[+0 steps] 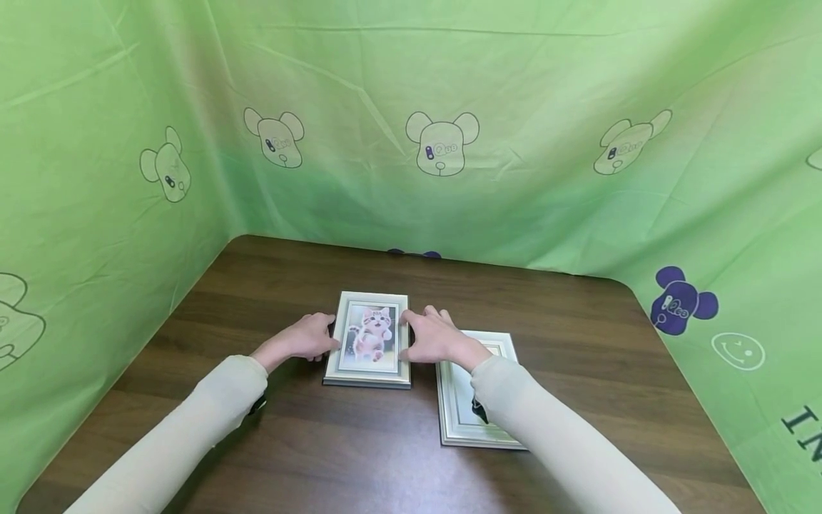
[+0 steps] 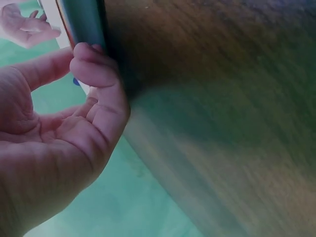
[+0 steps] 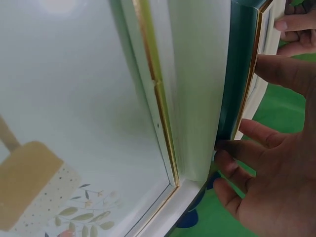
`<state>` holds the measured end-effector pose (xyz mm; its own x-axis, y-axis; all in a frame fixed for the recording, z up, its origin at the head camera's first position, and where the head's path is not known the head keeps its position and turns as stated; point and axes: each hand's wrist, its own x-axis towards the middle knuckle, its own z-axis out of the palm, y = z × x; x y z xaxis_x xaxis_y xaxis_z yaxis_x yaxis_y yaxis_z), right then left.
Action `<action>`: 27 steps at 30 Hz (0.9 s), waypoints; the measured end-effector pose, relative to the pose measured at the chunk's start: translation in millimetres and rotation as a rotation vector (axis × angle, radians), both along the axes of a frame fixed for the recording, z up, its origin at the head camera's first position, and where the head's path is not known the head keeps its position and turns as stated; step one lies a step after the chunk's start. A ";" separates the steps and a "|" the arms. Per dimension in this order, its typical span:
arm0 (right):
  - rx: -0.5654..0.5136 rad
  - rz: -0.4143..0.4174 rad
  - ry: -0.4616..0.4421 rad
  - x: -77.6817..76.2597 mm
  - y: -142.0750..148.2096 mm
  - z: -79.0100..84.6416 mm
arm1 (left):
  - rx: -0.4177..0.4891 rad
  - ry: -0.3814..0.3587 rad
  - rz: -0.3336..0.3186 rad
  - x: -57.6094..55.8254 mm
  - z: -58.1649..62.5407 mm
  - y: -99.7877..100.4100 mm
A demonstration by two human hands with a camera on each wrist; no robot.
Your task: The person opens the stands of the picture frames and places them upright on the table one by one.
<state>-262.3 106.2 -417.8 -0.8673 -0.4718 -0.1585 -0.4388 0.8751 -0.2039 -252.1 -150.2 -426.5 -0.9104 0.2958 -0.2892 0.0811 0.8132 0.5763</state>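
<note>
A white picture frame with a kitten picture (image 1: 372, 339) lies face up on the brown table. My left hand (image 1: 303, 338) grips its left side, and in the left wrist view bent fingers (image 2: 101, 106) meet the frame's dark outer edge (image 2: 84, 22). On the opposite side, my right hand (image 1: 437, 338) holds the right border between thumb and fingers. The right wrist view shows that hand (image 3: 279, 168) at the dark side edge of the kitten frame (image 3: 240, 69). Under my right forearm lies a second, larger white picture frame (image 1: 457, 407), partly hidden by the sleeve.
The wooden table (image 1: 289, 442) has rounded far corners. Green cloth (image 1: 359, 207) printed with bear heads hangs around its back and sides. In the right wrist view, the larger frame's picture (image 3: 39, 182) shows a tan and speckled shape with leaves.
</note>
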 end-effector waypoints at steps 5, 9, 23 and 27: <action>0.010 0.017 0.004 -0.1 -1.0 -1.1 | -0.016 -0.047 -0.003 10.2 4.1 -0.8; 0.022 0.021 0.002 0.0 -1.0 -0.8 | -0.015 -0.064 -0.009 22.7 5.0 0.4; 0.020 0.016 -0.005 -2.0 0.5 0.9 | 0.107 -0.103 0.057 42.4 -0.6 2.1; 0.015 0.016 0.003 -1.5 0.8 -0.6 | 0.113 -0.102 0.066 43.2 -1.1 2.1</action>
<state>-263.8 107.0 -418.4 -0.8602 -0.4831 -0.1632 -0.4531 0.8710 -0.1900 -208.9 -148.1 -427.6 -0.8965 0.2726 -0.3493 -0.0337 0.7441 0.6672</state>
